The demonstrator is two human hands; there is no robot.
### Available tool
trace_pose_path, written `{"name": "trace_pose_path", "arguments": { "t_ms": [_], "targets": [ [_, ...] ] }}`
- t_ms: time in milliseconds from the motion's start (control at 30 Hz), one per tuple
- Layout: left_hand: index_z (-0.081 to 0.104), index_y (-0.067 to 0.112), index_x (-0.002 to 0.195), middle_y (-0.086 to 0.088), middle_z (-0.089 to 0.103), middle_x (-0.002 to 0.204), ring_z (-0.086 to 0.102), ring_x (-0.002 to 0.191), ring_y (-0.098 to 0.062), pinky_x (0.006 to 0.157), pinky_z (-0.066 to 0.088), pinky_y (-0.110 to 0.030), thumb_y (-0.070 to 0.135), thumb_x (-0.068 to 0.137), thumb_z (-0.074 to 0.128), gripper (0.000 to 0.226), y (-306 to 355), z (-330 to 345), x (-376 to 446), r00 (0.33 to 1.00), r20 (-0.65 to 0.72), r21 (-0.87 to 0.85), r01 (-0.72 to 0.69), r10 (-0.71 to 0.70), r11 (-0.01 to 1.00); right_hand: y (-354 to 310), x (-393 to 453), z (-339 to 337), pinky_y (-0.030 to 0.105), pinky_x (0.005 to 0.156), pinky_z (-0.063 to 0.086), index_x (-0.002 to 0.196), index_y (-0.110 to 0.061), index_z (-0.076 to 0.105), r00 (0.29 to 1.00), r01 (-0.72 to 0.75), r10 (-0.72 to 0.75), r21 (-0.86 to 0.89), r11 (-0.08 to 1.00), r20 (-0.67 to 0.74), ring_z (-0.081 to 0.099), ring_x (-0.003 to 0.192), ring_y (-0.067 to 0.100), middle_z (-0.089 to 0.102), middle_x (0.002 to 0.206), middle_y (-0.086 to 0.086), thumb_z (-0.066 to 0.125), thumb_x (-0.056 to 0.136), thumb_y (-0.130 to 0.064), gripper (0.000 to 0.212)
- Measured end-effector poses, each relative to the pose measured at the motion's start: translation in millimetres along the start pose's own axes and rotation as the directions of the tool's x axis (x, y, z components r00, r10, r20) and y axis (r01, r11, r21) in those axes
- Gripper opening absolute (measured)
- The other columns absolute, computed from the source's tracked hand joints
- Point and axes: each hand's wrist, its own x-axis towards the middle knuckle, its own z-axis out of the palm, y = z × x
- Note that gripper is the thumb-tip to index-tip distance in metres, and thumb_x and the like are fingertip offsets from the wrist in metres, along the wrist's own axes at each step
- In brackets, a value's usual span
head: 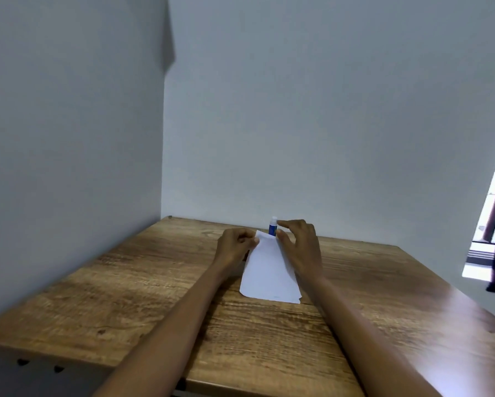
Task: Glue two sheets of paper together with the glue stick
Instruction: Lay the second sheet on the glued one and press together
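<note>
Progress: While both hands work the far end of the paper, I judge the task early; I see no glue laid down, though I can't rule it out.
Paper (269, 270): white, lying at the middle of the tabletop (126, 296), its far edge lifted; a second sheet's corner peeks out at 5 o'clock.
Left hand (235, 245): fingers curled, pinching the raised far-left corner.
Right hand (299, 247): fingers spread and bent along the paper's right edge, thumb near the glue stick; a grip I cannot tell.
Glue stick (272, 227): upright at 12 o'clock of the paper, blue body, white top.
Remaining: spreading glue, pressing sheets together.
Containers: none in view.
</note>
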Motion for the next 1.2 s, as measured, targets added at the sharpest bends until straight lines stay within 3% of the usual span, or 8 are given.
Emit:
{"name": "trace_pose_path", "arguments": {
  "t_ms": [167, 300, 433, 567, 667, 800, 967, 1200],
  "targets": [
    [0.073, 0.019, 0.077, -0.017, 0.071, 0.086, 0.066, 0.091, -0.040, 0.082, 0.051, -0.056, 0.012, 0.087, 0.061, 0.017, 3.2, 2.3, -4.0, 0.994, 0.057, -0.088, -0.090, 0.095, 0.992, -6.4, 4.0, 1.8, 0.034, 0.084, 0.033, 0.089, -0.021, 0.074, 0.995, 0.082, -0.081, -0.022, 0.996, 0.059, 0.048, 0.106, 0.016, 0.067, 0.100, -0.006, 0.062, 0.088, -0.031, 0.015],
    [0.071, 0.008, 0.085, -0.010, 0.072, 0.089, 0.066, 0.089, -0.027, 0.081, 0.051, -0.045, 0.015, 0.086, 0.063, 0.011, 4.5, -0.7, -1.4, 0.994, -0.025, -0.062, -0.112, 0.111, 0.992, -5.5, 4.1, -6.5, 0.033, 0.083, 0.033, 0.080, -0.026, 0.073, 0.999, 0.040, -0.041, 0.020, 0.999, 0.032, 0.048, 0.100, 0.010, 0.065, 0.091, -0.013, 0.067, 0.084, -0.035, 0.012],
    [0.071, 0.011, 0.082, -0.004, 0.071, 0.084, 0.063, 0.084, -0.016, 0.080, 0.049, -0.035, 0.014, 0.084, 0.067, 0.005, 4.1, -3.4, 1.5, 0.990, -0.128, -0.088, -0.074, 0.062, 0.993, -0.4, 0.2, -15.1, 0.033, 0.083, 0.040, 0.079, -0.024, 0.071, 0.992, -0.096, 0.082, 0.148, 0.984, 0.094, 0.052, 0.100, 0.013, 0.062, 0.089, -0.014, 0.064, 0.086, -0.034, 0.014],
    [0.070, 0.008, 0.086, 0.000, 0.066, 0.076, 0.060, 0.076, -0.015, 0.068, 0.048, -0.029, 0.013, 0.086, 0.066, 0.007, -0.8, -8.5, 4.9, 0.970, -0.235, -0.236, 0.012, -0.069, 0.972, 3.9, -1.2, -21.5, 0.017, 0.073, 0.044, 0.085, -0.018, 0.069, 0.963, -0.256, 0.207, 0.351, 0.901, 0.172, 0.062, 0.091, 0.011, 0.068, 0.091, -0.005, 0.068, 0.085, -0.028, 0.010],
    [0.070, 0.008, 0.091, -0.008, 0.069, 0.087, 0.064, 0.079, -0.022, 0.070, 0.054, -0.035, 0.014, 0.087, 0.066, 0.008, -1.7, -12.2, 8.1, 0.947, -0.285, -0.298, 0.059, -0.148, 0.953, 3.7, -1.7, -22.6, 0.013, 0.066, 0.049, 0.089, -0.018, 0.070, 0.935, -0.347, 0.267, 0.447, 0.824, 0.233, 0.065, 0.083, 0.006, 0.071, 0.088, -0.005, 0.071, 0.083, -0.022, 0.007],
    [0.066, 0.018, 0.079, -0.011, 0.069, 0.087, 0.066, 0.081, -0.028, 0.073, 0.055, -0.041, 0.013, 0.086, 0.065, 0.009, 0.0, -13.9, 7.1, 0.921, -0.325, -0.392, 0.077, -0.216, 0.917, 2.9, -4.6, -19.8, 0.026, 0.065, 0.054, 0.088, -0.012, 0.070, 0.878, -0.455, 0.282, 0.494, 0.741, 0.387, 0.068, 0.074, 0.015, 0.074, 0.079, 0.001, 0.071, 0.083, -0.015, 0.006],
    [0.067, 0.006, 0.087, -0.015, 0.067, 0.089, 0.061, 0.077, -0.027, 0.072, 0.054, -0.042, 0.011, 0.086, 0.066, 0.005, -0.8, -16.5, 7.6, 0.876, -0.369, -0.470, 0.111, -0.309, 0.876, 4.6, -7.9, -17.7, 0.023, 0.056, 0.048, 0.092, -0.009, 0.072, 0.819, -0.503, 0.274, 0.401, 0.766, 0.504, 0.063, 0.066, 0.014, 0.073, 0.079, 0.006, 0.070, 0.084, -0.019, 0.012],
    [0.066, 0.008, 0.093, -0.009, 0.071, 0.081, 0.069, 0.059, -0.017, 0.048, 0.054, -0.025, 0.034, 0.091, 0.059, 0.027, 4.5, -9.8, -0.9, 0.947, -0.064, -0.480, 0.249, -0.316, 0.841, 14.7, -4.7, -19.9, 0.030, 0.070, 0.055, 0.081, -0.016, 0.073, 0.871, -0.492, 0.415, 0.455, 0.742, 0.265, 0.069, 0.079, 0.018, 0.075, 0.083, 0.001, 0.068, 0.085, -0.021, 0.008]
  ]
}}
